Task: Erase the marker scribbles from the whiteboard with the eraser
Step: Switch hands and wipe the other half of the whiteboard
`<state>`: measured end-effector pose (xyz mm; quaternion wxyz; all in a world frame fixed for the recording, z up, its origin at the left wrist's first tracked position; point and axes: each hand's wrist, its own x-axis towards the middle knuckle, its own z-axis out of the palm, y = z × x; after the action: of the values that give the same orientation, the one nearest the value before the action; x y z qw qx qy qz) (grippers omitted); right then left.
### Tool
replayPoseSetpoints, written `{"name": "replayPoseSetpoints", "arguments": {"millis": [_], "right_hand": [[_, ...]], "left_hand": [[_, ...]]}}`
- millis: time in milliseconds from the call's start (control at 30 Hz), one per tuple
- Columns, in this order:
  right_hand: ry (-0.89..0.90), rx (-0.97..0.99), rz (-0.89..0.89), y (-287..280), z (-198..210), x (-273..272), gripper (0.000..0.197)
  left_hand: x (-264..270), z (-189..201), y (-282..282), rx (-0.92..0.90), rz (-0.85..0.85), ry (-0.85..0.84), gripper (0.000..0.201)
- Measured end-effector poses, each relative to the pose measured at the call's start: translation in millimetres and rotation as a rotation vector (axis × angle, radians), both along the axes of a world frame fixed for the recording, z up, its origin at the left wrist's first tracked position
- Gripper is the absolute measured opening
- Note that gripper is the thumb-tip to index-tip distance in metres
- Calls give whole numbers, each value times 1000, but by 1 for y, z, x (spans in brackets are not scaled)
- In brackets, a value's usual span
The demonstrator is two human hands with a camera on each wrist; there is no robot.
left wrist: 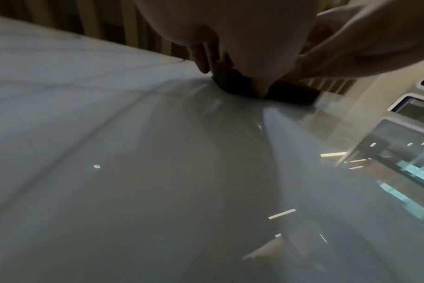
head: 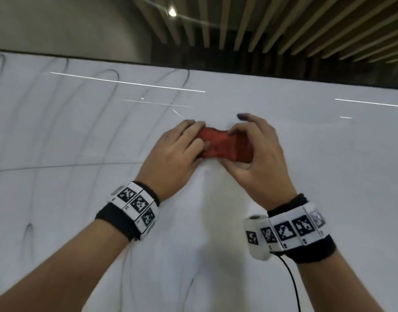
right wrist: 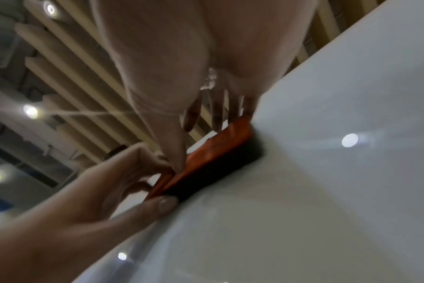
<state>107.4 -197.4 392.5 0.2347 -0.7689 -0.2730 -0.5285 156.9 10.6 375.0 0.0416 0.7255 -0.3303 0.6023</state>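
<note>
Both hands on the eraser

Mostly hidden under fingers, the red eraser (head: 225,144) sits flat against the whiteboard (head: 306,136). Left hand (head: 171,158) grips its left end, right hand (head: 259,158) pinches the right end, index finger lifted. Faint, blurred scribbles (head: 36,122) remain at left.

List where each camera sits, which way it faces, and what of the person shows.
Head: on the head, facing the whiteboard; both forearms, left hand and right hand holding the red eraser.
Left wrist: under the left hand, looking along the board; fingers on the eraser's dark pad.
Right wrist: under the right hand, looking up along the board to the slatted ceiling; both hands show.
Shared: the eraser against the board.
</note>
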Motion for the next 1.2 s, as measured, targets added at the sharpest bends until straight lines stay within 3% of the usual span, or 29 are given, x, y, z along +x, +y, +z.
{"name": "replayPoseSetpoints", "arguments": {"millis": [133,200,267,367,433,500,567,633,700,833,900,967,1100,1200], "right_hand": [[-104,119,-183,-33,46,-2,50],[-64,109,-294,-41,60,6,57],[-46,53,-392,-45,64,15,58],[-92,6,-484,-48,61,23,57],[-109,15,-481,-49,62,25,56],[-121,13,-486,-48,63,26,54],[-127,8,-494,-48,62,26,54],[-132,19,-489,-47,60,25,54],[-140,33,-473,-45,59,26,54],[-143,77,-447,-41,58,29,55],[-142,82,-437,-41,57,30,55],[-138,85,-425,-40,57,30,55],[-123,87,-439,-37,58,26,57],[-82,108,-437,-31,59,23,61]], "left_hand": [[3,45,17,-529,226,8,54],[0,54,6,-642,346,24,59],[-6,42,-23,-535,358,21,61],[-14,1,-55,-179,315,-32,68],[-13,15,-37,-66,341,-75,69],[-9,51,-7,-211,404,-59,65],[-6,87,24,-504,466,13,59],[-5,96,28,-642,495,60,57],[-11,75,5,-579,472,39,57],[-19,-1,-40,-179,403,-28,53],[-16,0,-21,-92,425,-57,52],[-9,21,15,-257,467,-47,55],[1,50,79,-794,549,98,62],[-2,14,44,-686,514,42,61]]}}
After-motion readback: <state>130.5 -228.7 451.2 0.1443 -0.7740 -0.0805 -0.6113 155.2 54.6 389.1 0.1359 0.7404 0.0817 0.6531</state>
